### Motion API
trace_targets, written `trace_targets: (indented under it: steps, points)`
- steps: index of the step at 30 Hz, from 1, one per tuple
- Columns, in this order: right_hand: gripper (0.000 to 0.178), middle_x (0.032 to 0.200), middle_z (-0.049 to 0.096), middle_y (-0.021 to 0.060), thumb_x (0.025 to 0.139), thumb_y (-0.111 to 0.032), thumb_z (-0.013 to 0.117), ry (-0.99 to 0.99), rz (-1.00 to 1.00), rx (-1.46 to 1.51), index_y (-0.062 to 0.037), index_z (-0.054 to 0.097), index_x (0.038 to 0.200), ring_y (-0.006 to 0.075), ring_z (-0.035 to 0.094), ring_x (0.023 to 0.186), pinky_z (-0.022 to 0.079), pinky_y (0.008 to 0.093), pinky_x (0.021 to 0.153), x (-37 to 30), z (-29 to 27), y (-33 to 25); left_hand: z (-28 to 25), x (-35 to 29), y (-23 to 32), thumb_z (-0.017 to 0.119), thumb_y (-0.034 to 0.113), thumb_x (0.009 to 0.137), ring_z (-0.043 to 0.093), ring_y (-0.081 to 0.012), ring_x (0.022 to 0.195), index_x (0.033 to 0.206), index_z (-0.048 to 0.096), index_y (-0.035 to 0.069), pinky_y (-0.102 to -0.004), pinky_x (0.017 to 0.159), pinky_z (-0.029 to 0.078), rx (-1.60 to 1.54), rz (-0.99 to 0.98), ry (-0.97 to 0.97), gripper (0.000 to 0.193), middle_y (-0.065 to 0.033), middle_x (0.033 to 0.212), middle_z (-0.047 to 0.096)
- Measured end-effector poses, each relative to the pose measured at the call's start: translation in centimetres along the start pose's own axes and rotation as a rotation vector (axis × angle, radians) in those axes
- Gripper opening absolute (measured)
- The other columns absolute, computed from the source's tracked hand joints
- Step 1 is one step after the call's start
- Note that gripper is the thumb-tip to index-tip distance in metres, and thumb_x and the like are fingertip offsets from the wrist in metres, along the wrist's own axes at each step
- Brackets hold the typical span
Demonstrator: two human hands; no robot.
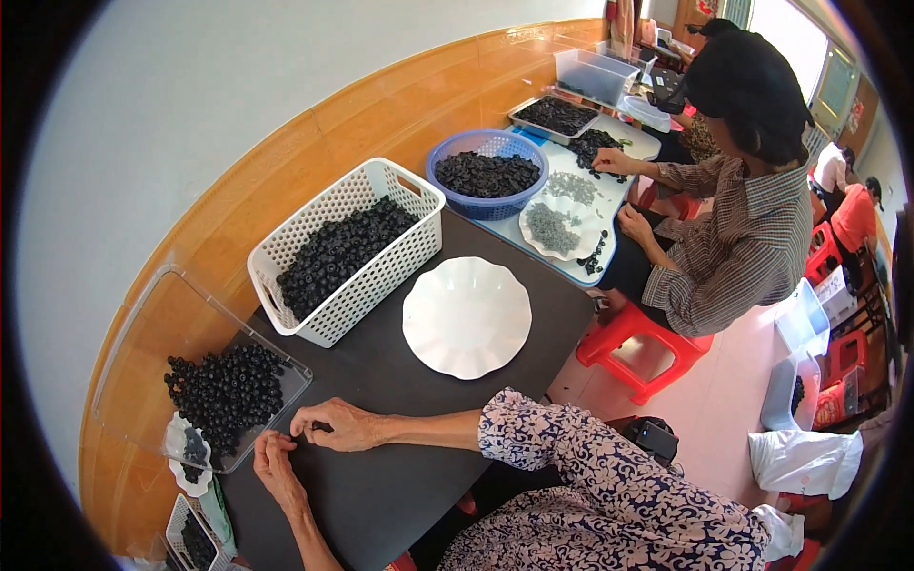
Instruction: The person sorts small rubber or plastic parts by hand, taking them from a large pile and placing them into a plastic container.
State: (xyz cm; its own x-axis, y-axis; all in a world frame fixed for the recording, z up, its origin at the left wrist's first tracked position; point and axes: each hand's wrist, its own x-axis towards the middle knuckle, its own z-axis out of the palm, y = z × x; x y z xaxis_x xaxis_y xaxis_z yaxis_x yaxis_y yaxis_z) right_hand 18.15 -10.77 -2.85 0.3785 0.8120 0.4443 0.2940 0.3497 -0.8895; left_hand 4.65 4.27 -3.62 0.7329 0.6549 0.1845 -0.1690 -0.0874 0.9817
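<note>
Your 2 hands meet at the near edge of the dark table (390, 385), right hand (341, 424) reaching across to the left hand (276, 468). The fingers of both are curled, the tips drawn close together; whether a small piece is pinched between them, you cannot tell from here. Probably they meet there because the clear tray (307, 375) is just beside them, its heap of round black pieces (228, 395) within easy reach. The tray is thin, see-through plastic; the pieces are small, rounded and glossy. A small white dish (175, 440) with a wavy rim sits by the heap, holding a few bits, likely near to save reaching.

Farther out, the white plate (466, 319) lies bare in front of you, smooth and shiny, its edge scalloped. Beside it stands the white basket (386, 271), rectangular, rigid and perforated, its high walls presumably keeping more black pieces from rolling away.

Beyond, on the adjoining pale table, a round blue colander (490, 211) holds flatter, wrinkled dark pieces. Next to it, translucent grey bits (552, 228) fill another scalloped plate (592, 221), near a co-worker (752, 209) in a checked shirt, seated on a red plastic stool (647, 354).
</note>
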Motion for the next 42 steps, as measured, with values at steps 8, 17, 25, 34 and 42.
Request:
trace_targets:
  steps: [8, 17, 25, 34, 42]
  points:
    - [0.015, 0.070, 0.058, 0.0071, 0.092, -0.010, 0.049, -0.042, 0.241, 0.149, 0.0021, 0.057, 0.095, 0.0140, 0.054, 0.059, 0.046, 0.0304, 0.056, -0.1, 0.1, -0.8, -0.2, 0.1, 0.1, 0.056, 0.022, 0.095, 0.050, -0.0094, 0.073, 0.091, 0.060, 0.002, -0.0226, 0.068, 0.039, 0.053, -0.026, 0.011, 0.021, -0.0033, 0.080, 0.055]
    - [0.017, 0.070, 0.060, 0.0104, 0.092, -0.013, 0.054, -0.053, 0.044, -0.002, 0.0024, 0.060, 0.087, 0.0150, 0.051, 0.057, 0.042, 0.0329, 0.054, -0.3, 0.4, 0.1, -0.1, 0.4, -0.5, 0.053, 0.022, 0.097, 0.051, -0.0105, 0.073, 0.096, 0.058, 0.000, -0.0229, 0.068, 0.042, 0.049, -0.007, -0.006, 0.022, -0.0020, 0.078, 0.054]
    - [0.011, 0.075, 0.059, 0.0112, 0.090, -0.006, 0.050, 0.093, -0.001, -0.042, 0.0026, 0.057, 0.088, 0.0194, 0.053, 0.058, 0.043, 0.0346, 0.057, -1.0, 1.0, -0.5, 0.8, 0.1, 0.6, 0.054, 0.018, 0.096, 0.050, -0.0095, 0.075, 0.093, 0.061, 0.002, -0.0231, 0.069, 0.039, 0.139, -0.015, 0.016, 0.018, -0.0011, 0.073, 0.054]
    - [0.006, 0.075, 0.059, 0.0111, 0.091, -0.004, 0.053, 0.077, 0.068, -0.050, 0.0017, 0.055, 0.093, 0.0175, 0.054, 0.059, 0.045, 0.0315, 0.057, -1.4, 0.8, -2.2, 1.2, -0.2, 1.5, 0.052, 0.013, 0.095, 0.051, -0.0098, 0.074, 0.084, 0.059, 0.001, -0.0243, 0.071, 0.040, 0.160, -0.041, 0.041, 0.017, -0.0016, 0.078, 0.055]
    - [0.011, 0.083, 0.064, 0.0163, 0.086, -0.004, 0.058, 0.038, 0.152, -0.039, 0.0030, 0.057, 0.095, 0.0265, 0.065, 0.076, 0.049, 0.0370, 0.065, -1.0, 0.2, -1.9, 1.0, 0.0, 0.8, 0.052, 0.013, 0.095, 0.050, -0.0098, 0.076, 0.085, 0.059, 0.001, -0.0247, 0.073, 0.041, 0.129, 0.030, -0.008, 0.017, -0.0020, 0.079, 0.055]
